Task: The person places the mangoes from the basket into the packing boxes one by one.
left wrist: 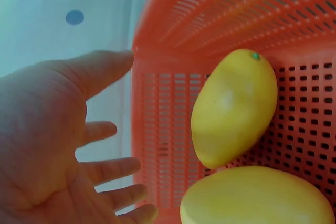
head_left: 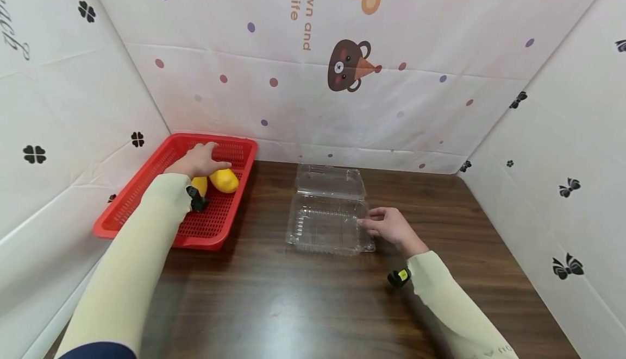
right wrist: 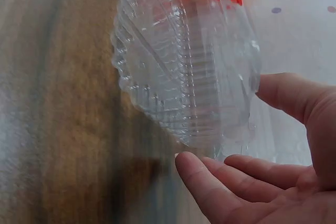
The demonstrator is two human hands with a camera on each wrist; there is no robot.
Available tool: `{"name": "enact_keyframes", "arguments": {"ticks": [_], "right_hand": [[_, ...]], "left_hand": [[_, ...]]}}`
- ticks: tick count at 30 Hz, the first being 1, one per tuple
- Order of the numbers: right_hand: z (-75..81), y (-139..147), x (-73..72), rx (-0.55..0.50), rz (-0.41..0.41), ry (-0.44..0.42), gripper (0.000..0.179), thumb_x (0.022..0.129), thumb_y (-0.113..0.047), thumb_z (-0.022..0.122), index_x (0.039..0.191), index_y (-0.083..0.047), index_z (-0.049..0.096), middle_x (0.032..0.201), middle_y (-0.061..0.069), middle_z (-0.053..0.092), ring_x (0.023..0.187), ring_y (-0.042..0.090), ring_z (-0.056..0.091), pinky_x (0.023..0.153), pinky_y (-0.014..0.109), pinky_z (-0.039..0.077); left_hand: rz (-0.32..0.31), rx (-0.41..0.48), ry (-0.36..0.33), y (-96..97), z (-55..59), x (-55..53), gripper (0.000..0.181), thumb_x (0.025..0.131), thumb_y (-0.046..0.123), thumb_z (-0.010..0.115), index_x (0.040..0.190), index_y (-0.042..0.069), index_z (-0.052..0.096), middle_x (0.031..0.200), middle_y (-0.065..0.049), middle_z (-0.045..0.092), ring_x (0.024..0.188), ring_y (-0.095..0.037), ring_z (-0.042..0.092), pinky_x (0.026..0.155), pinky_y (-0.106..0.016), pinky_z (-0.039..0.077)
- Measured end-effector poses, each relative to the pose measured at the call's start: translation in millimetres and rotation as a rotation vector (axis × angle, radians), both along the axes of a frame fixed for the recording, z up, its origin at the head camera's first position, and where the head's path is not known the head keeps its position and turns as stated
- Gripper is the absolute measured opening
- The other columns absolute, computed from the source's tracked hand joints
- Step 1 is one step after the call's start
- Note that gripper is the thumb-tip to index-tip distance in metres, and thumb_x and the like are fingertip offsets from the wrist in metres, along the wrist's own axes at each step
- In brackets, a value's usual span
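Note:
My left hand (head_left: 198, 161) hovers over the red basket (head_left: 235, 223), thumb and fingers spread, holding nothing. Below it lie two yellow, mango-like fruits; one fruit (left wrist: 234, 108) has a small green stem spot, and another fruit (left wrist: 257, 198) sits beside it. Part of this second one is hidden by the arm in the head view. At the table's middle, a clear plastic clamshell container (head_left: 325, 228) has its lid (head_left: 330, 180) folded back toward the wall. With thumb and fingertips my right hand (head_left: 391, 226) grips its right end; the thumb (right wrist: 286, 93) is at the rim.
A patterned white sheet (head_left: 293, 104) rises behind the dark wooden table (head_left: 274, 304), with white side walls left and right. The basket stands against the left and back walls. Black camera mounts sit at both wrists.

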State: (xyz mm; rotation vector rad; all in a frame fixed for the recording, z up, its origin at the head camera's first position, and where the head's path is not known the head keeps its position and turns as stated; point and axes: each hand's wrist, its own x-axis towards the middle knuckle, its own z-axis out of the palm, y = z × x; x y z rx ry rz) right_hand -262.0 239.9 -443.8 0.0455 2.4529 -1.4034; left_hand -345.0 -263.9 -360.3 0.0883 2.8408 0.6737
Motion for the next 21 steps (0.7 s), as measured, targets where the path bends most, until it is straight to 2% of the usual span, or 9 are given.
{"name": "enact_keyframes", "arguments": {"ticks": [3,7,12,16,21], "right_hand": [[-1.5,-0.6,4.3,-0.009,0.005,0.007,0.066,0.094,-0.028,0.076,0.141,0.01,0.05,0.128,0.025,0.068,0.104,0.028,0.074,0.091,0.037,0.06],[-4.2,-2.5,8.1,-0.037,0.005,0.005,0.064,0.093,-0.025,0.077,0.138,0.012,0.052,0.124,0.025,0.069,0.103,0.028,0.074,0.085,0.033,0.062],[-9.1,-2.5,10.1,-0.059,-0.004,0.009,0.059,0.091,-0.022,0.078,0.133,0.012,0.056,0.119,0.023,0.072,0.099,0.025,0.075,0.08,0.03,0.062],[-10.6,-0.9,11.1,-0.108,-0.002,0.015,0.054,0.092,-0.015,0.076,0.133,0.014,0.055,0.12,0.025,0.071,0.1,0.025,0.074,0.081,0.03,0.062],[-8.9,-0.3,13.4,-0.143,0.001,0.016,0.054,0.093,-0.012,0.075,0.135,0.015,0.053,0.122,0.028,0.07,0.101,0.024,0.075,0.082,0.03,0.062]], "left_hand": [[0.032,-0.001,-0.009,-4.5,1.1,1.0,0.087,0.098,0.043,0.063,0.158,-0.003,0.022,0.157,-0.035,0.028,0.142,-0.054,0.027,0.111,-0.073,0.035],[0.069,-0.051,-0.037,-7.4,3.1,3.9,0.082,0.099,0.041,0.061,0.155,-0.007,0.026,0.152,-0.038,0.029,0.137,-0.057,0.028,0.111,-0.074,0.034],[0.133,-0.094,-0.082,-7.7,4.8,9.4,0.082,0.099,0.037,0.059,0.152,-0.014,0.024,0.147,-0.045,0.022,0.135,-0.065,0.021,0.109,-0.078,0.03],[0.175,-0.108,-0.099,-8.3,1.3,14.0,0.087,0.099,0.036,0.06,0.154,-0.014,0.017,0.15,-0.048,0.015,0.136,-0.067,0.018,0.107,-0.079,0.032],[0.227,-0.095,-0.092,-8.3,-7.1,18.7,0.086,0.098,0.034,0.06,0.154,-0.015,0.016,0.148,-0.049,0.014,0.131,-0.066,0.023,0.103,-0.077,0.038]]}}
